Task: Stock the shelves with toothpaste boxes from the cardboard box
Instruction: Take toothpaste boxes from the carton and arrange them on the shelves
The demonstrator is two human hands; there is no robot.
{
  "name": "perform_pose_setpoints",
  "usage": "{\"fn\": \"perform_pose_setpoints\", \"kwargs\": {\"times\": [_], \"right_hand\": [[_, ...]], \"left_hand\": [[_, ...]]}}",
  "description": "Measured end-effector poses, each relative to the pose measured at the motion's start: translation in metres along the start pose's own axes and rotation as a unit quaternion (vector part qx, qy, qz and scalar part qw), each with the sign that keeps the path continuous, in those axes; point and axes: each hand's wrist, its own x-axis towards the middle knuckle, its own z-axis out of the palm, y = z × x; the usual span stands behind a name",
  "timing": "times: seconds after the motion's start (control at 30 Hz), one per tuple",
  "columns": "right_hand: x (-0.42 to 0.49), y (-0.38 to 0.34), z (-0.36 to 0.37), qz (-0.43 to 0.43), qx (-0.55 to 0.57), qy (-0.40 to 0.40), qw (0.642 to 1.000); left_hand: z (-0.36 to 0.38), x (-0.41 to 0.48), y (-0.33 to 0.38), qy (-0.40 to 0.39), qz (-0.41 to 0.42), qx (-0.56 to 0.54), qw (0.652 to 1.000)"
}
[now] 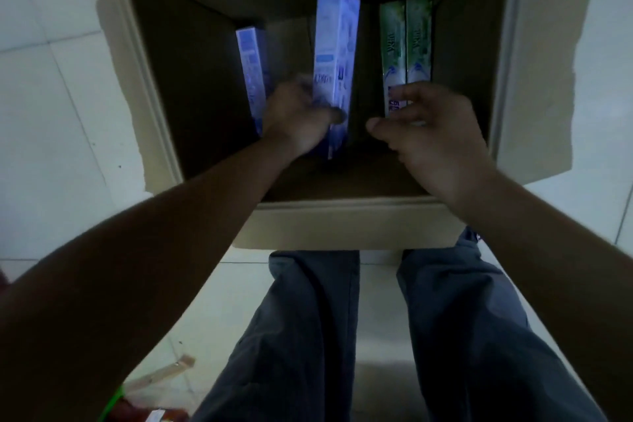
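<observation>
Brown corrugated cardboard box point(342, 226) stands open on the white tiled floor point(51, 113), and both hands reach down into it. Its near wall lies just below the two wrists. Its side walls rise on the outer side of each hand, so the hands work in a deep and dark space.

Just beside the left hand point(301, 120), on its outer side, a narrow blue-and-white toothpaste box point(251, 72) lies along the left wall; I cannot tell if it touches the wall. Beyond the fingers of the right hand point(438, 144), two green toothpaste boxes point(393, 44) lie side by side, touching each other, close to the right wall. A bare strip of the box bottom separates the two hands. Behind the hands, toward the person, two legs in grey-blue trousers point(308, 336) stand on the floor. Far behind the left forearm a pale wooden strip point(164, 372) lies on the tiles, with some small coloured packets that are too dim to tell.

The left hand grips a long blue-and-white toothpaste box point(337, 44) at its near part: the fingers curl round one side and the thumb presses on the other. This box points away from the hand toward the far wall. The picture is blurred at the fingers.

The right hand is half bent. Its fingertips rest on the near ends of the green pair, and the thumb stands apart on the inner side. Whether it really holds them, I cannot tell.
</observation>
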Motion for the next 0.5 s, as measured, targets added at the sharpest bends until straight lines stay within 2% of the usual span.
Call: {"fn": "perform_pose_setpoints", "kwargs": {"times": [0.1,0.17,0.23,0.3,0.37,0.43,0.5], "right_hand": [[-0.019,-0.007,0.009,-0.009,0.049,-0.064,0.997],[-0.031,-0.008,0.017,-0.03,0.041,-0.09,0.995],[-0.036,-0.006,0.021,-0.058,-0.019,-0.063,0.996],[-0.034,-0.004,0.021,-0.08,-0.068,-0.009,0.994],[-0.028,-0.002,0.017,-0.053,-0.039,0.021,0.998],[-0.022,0.001,0.01,-0.024,-0.001,0.03,0.999],[-0.02,0.003,0.002,-0.02,0.019,0.031,0.999]], "left_hand": [[-0.033,-0.048,0.023,-0.044,-0.02,-0.235,0.971],[-0.045,-0.073,0.034,-0.107,-0.055,-0.299,0.947],[-0.048,-0.088,0.039,-0.143,-0.08,-0.317,0.934],[-0.047,-0.086,0.037,-0.168,-0.101,-0.309,0.931],[-0.046,-0.07,0.03,-0.149,-0.128,-0.273,0.942],[-0.043,-0.039,0.012,-0.035,-0.143,-0.189,0.971],[-0.038,-0.009,-0.009,0.058,-0.158,-0.039,0.985]]}}
